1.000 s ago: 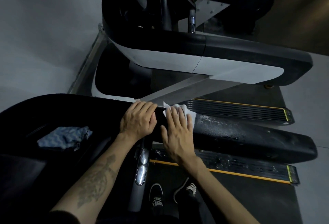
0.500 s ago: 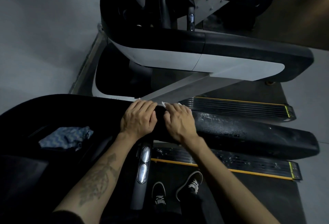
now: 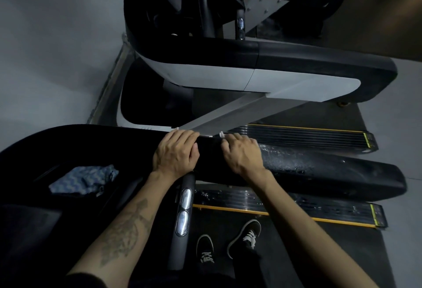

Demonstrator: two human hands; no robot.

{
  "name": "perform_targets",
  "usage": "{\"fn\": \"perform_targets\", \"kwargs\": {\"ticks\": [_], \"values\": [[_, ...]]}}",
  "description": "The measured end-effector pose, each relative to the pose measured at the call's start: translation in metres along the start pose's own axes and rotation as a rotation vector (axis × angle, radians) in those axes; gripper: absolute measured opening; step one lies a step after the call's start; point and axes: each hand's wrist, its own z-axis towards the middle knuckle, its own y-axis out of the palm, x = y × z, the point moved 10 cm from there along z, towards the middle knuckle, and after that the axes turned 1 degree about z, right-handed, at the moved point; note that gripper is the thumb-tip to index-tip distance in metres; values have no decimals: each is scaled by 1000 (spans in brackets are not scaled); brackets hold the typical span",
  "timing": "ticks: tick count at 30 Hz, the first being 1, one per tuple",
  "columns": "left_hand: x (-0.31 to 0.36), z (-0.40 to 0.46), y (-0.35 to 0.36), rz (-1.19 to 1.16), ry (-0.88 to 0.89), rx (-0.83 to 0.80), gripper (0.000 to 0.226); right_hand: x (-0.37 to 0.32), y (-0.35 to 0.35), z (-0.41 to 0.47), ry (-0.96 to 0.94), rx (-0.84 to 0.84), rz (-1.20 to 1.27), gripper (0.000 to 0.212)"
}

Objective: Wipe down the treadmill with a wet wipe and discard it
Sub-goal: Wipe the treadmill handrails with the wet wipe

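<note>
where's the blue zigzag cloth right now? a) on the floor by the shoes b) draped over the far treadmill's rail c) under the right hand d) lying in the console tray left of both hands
d: the blue zigzag cloth lies by itself on the dark console tray, to the left of the left hand and touched by neither hand.

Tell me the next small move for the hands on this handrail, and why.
Probably slide the right hand, with the wet wipe under its fingers, rightward along the black handrail. Only a white corner of the wipe shows past the fingertips. The left hand rests beside it, so that way is blocked, while the rail's right stretch lies open, already speckled with droplets.
</note>
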Motion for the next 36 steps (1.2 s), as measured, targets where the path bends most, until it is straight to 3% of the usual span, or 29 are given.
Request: {"fn": "perform_targets", "kwargs": {"ticks": [3,7,11,15,17,22,28,33,36], "values": [[0,1,-1,-3,-3,3,37,-6,3,-22,71,58,-70,59],[0,1,-2,-12,-8,-16,36,-20,3,-19,-34,65,47,67],[-2,2,-1,-46,-32,-46,35,10,-4,1,-53,-53,34,45],[-3,2,0,-35,-44,-53,35,8,-2,-27,80,36,-84,59],[-2,2,2,-30,-37,-66,36,-9,0,-32,53,93,-36,63],[1,0,2,-19,12,-85,36,9,-3,-12,-69,32,24,49],[7,6,13,-19,-2,-207,42,12,4,-51,107,216,16,67],[29,13,25,-49,-54,-288,50,20,2,-48,-114,195,20,63],[41,6,28,-11,-19,-268,53,33,10,-72,-27,242,28,64]]}}
